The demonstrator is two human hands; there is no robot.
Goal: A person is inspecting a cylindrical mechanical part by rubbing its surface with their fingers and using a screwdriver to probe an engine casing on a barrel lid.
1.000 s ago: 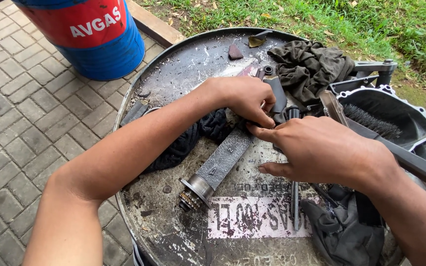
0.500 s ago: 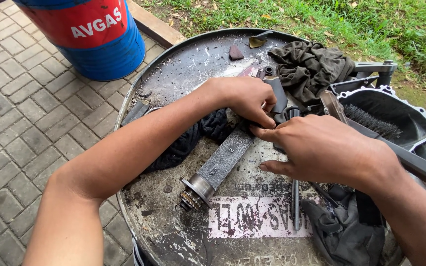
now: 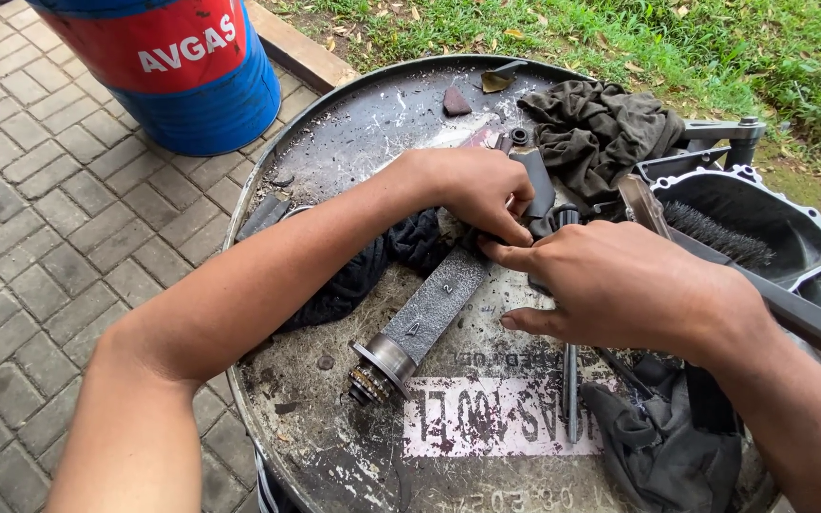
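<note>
Beneath both hands a drum top (image 3: 334,142) is seen; right of them, a wire brush (image 3: 719,236) is cradled in an engine cover (image 3: 814,233). The grey shaft (image 3: 425,318) is pinched at its upper end by left hand (image 3: 482,190) and right hand (image 3: 610,285), fingers curled.

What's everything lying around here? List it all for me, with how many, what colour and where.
Drum top: one, dark rusty metal, used as the work surface.
Grey cylinder part: one, rough grey with a small gear at its lower end, lying slantwise mid-drum.
Dark cloth: one, black, under the left forearm.
Olive rag: one, far side of the drum.
Grey rag: one, near right edge.
Thin rod: one, metal, beside the grey rag.
Engine cover: one, silver-grey, right of the drum.
Wire brush: one, black bristles, inside the cover.
Barrel: one, red and blue, on the paving at upper left.
Grass: green, behind.
Left hand: at the cylinder's upper end.
Right hand: meeting it there.
</note>
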